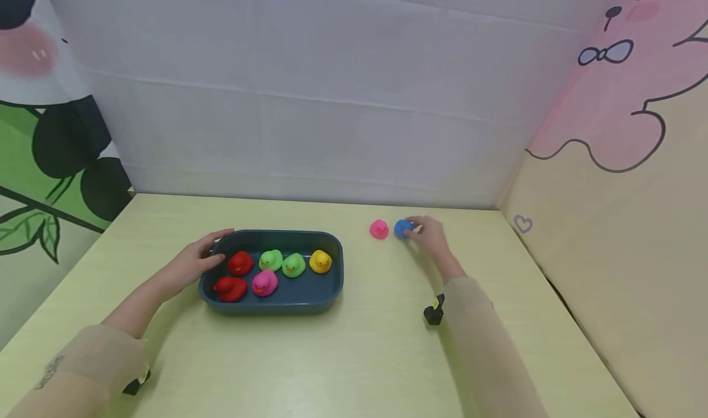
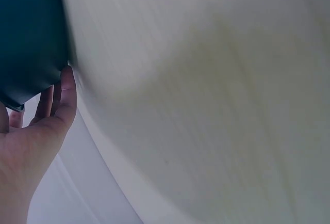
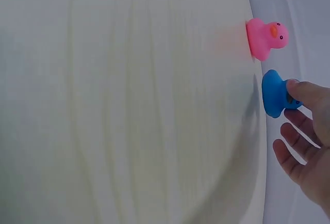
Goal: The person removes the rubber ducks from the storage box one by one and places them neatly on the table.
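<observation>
My right hand point(image 1: 431, 236) pinches a blue rubber duck point(image 3: 274, 96) between thumb and forefinger near the back of the table. In the right wrist view the duck seems slightly off the tabletop, while the other fingers stay loosely bent. Just left of it sits a pink rubber duck point(image 1: 379, 229), untouched. My left hand point(image 1: 196, 259) grips the left end of a dark blue basin point(image 1: 298, 307), thumb over the rim and fingers against the outer wall point(image 2: 36, 38). Inside the basin lie two red ducks point(image 1: 240, 263), two green ducks point(image 1: 294, 265), a magenta duck point(image 1: 265, 283) and a yellow duck point(image 1: 320, 261).
The pale wooden table point(image 1: 359, 369) ends at a white cloth backdrop point(image 1: 332, 98). A panel with a pink cartoon figure point(image 1: 614, 110) borders the right side, and a panel with a black-and-white cartoon figure point(image 1: 72, 135) stands at the left.
</observation>
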Tool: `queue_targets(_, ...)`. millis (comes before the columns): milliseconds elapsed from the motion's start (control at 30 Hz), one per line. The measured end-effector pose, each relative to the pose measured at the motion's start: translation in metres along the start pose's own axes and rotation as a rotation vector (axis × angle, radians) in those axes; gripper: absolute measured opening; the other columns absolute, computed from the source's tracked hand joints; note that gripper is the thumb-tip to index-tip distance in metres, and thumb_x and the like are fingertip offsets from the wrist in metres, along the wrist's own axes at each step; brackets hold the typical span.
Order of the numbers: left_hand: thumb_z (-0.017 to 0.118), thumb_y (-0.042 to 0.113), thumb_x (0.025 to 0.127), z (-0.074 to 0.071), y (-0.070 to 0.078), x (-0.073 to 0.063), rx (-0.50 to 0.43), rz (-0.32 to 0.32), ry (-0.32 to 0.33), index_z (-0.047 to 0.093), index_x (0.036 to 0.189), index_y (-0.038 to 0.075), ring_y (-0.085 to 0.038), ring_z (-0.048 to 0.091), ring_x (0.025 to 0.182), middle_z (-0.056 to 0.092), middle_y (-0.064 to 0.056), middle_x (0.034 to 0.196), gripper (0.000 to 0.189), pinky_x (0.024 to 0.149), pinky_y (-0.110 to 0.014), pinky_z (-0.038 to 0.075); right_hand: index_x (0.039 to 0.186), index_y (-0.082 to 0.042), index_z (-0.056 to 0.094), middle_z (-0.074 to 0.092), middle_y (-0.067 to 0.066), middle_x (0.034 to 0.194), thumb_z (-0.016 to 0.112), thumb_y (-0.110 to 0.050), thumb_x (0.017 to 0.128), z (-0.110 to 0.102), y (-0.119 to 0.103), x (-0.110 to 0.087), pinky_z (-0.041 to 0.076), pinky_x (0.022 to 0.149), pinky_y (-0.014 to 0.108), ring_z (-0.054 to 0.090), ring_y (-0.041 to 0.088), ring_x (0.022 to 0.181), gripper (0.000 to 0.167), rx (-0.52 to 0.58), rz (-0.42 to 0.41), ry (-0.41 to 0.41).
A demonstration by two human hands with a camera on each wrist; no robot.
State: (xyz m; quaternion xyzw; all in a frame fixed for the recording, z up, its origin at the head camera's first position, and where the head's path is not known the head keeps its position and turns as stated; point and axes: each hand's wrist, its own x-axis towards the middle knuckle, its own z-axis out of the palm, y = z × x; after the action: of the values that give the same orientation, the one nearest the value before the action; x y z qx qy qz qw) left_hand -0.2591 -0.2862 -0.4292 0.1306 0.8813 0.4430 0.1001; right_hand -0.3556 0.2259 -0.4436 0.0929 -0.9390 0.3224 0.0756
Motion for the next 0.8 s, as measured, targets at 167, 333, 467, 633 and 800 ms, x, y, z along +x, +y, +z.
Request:
queue_targets(167,0.047,0.022,0.099,0.000,0.001,0.000,-0.001,0.002,0.001,0.019,0.152,0.017,-0.054,0.025,0.131,0.019,-0.028,0.151,0.060,0.101,-0.064,0.032,0.121,-0.004,0.063,0.065,0.017,0.106,0.068,-0.018,0.087,0.006,-0.003,-0.001,0.048,0.072,0.033,0.058,0.026,0.083,0.037,0.017,0.033,0.006)
queue_targets(333,0.047,0.022,0.099,0.000,0.000,0.000,-0.005,0.001,0.004,0.020,0.151,0.016,-0.053,0.028,0.130,0.021,-0.028,0.150,0.059,0.100,-0.063,0.035,0.122,-0.004,0.062,0.063,0.017,0.108,0.067,-0.019,0.088,0.011,-0.004,0.000,0.049,0.076,0.036,0.058,0.027,0.088,0.038,0.022,0.067,0.005)
queue_targets(467,0.048,0.021,0.099,0.000,0.001,0.000,-0.005,-0.002,0.006,0.020,0.151,0.015,-0.053,0.028,0.131,0.021,-0.028,0.150,0.059,0.100,-0.063,0.035,0.123,-0.005,0.061,0.063,0.016,0.108,0.066,-0.020,0.089,0.013,-0.001,0.002,0.050,0.077,0.037,0.059,0.027,0.089,0.038,0.019,0.071,0.002)
queue_targets(633,0.047,0.020,0.099,0.000,0.001,-0.001,-0.007,-0.003,0.006,0.020,0.151,0.015,-0.054,0.027,0.131,0.020,-0.029,0.151,0.059,0.101,-0.063,0.033,0.124,-0.006,0.060,0.063,0.016,0.108,0.065,-0.021,0.090,0.014,0.001,0.003,0.050,0.075,0.036,0.058,0.027,0.088,0.038,0.018,0.081,-0.016)
queue_targets(800,0.047,0.019,0.099,0.001,0.001,0.000,-0.010,0.005,0.011,0.021,0.151,0.013,-0.053,0.026,0.131,0.021,-0.029,0.150,0.059,0.101,-0.064,0.032,0.127,-0.006,0.058,0.062,0.017,0.111,0.065,-0.024,0.090,0.011,0.002,0.004,0.050,0.077,0.037,0.059,0.028,0.090,0.042,0.013,0.075,-0.020)
